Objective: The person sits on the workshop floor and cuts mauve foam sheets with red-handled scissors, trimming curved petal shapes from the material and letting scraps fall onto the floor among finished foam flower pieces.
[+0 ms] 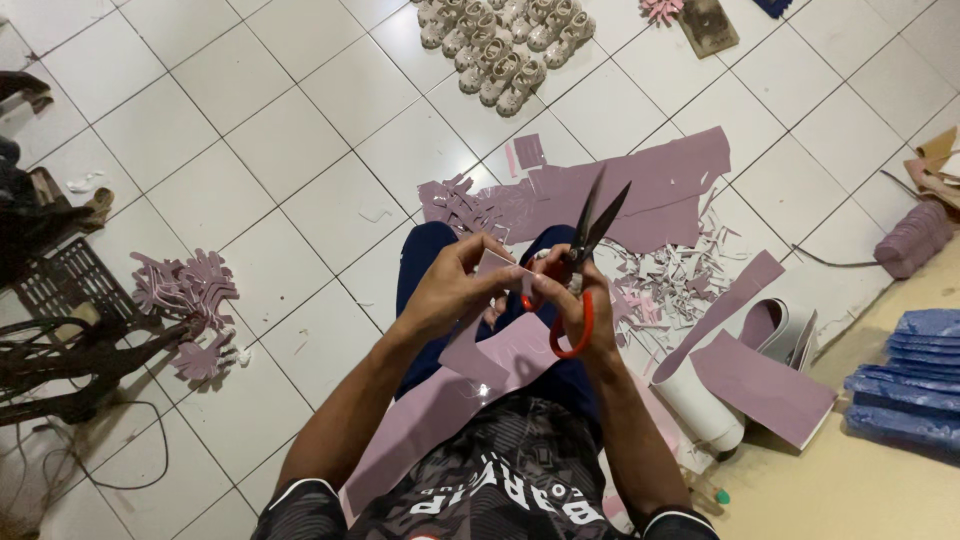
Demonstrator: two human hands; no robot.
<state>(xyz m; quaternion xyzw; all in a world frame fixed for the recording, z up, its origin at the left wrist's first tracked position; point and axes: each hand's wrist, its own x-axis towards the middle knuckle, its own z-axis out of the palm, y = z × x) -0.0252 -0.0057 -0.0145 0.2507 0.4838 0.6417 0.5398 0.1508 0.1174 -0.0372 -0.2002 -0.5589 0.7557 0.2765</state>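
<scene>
White tiled floor (250, 130), mauve offcuts (640, 185), sandals (505, 45)

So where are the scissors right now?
In the head view, the red-handled scissors are just right of centre in the right hand, blades open and pointing up, beside the mauve sheet held by the left hand.

A small mauve sheet piece (497, 268) sits pinched between the left fingers (478, 262). Red-handled scissors (580, 262), blades open and pointing up, are looped around the right fingers (572, 298).
</scene>
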